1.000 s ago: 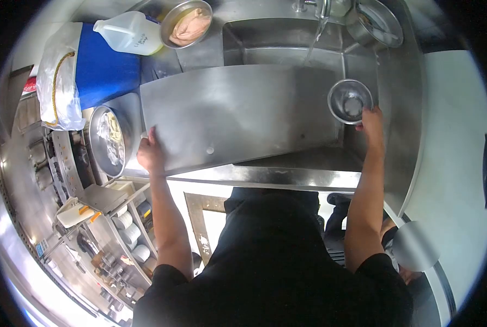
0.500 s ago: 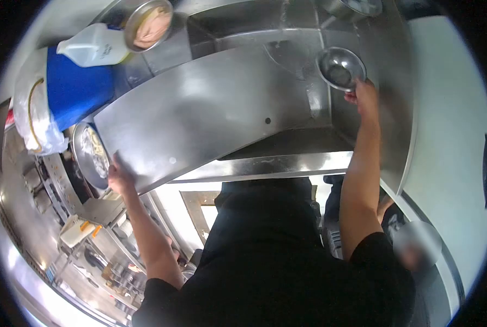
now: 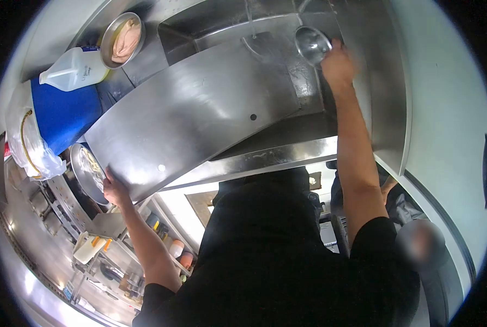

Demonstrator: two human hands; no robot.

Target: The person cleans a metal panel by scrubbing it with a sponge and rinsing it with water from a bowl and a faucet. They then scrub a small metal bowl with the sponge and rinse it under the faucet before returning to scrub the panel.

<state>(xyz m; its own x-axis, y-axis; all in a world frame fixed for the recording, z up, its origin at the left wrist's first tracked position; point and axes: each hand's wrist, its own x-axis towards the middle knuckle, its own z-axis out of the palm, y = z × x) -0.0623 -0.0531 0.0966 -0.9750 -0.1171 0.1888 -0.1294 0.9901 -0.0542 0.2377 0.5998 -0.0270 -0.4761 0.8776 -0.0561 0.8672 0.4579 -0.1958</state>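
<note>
My right hand is closed on the rim of a small steel bowl, tilted above the far right part of a steel sink. What lies inside the bowl is hard to make out. A wide sheet of stainless steel with a small round hole slants across the sink. At its lower left corner my left hand grips the edge, thumb on top and the other fingers largely hidden. Just beside that hand sits a round metal pan with pale contents.
Beyond the sheet, at the back left, stand a steel bowl of pale pink meat and a translucent plastic jug. A blue container is at the left. Shelving lies lower left; another person is at the right.
My right hand has carried the small bowl up and to the left, farther over the sink. My left hand keeps its grip on the sheet's corner. The whole view has shifted slightly.
</note>
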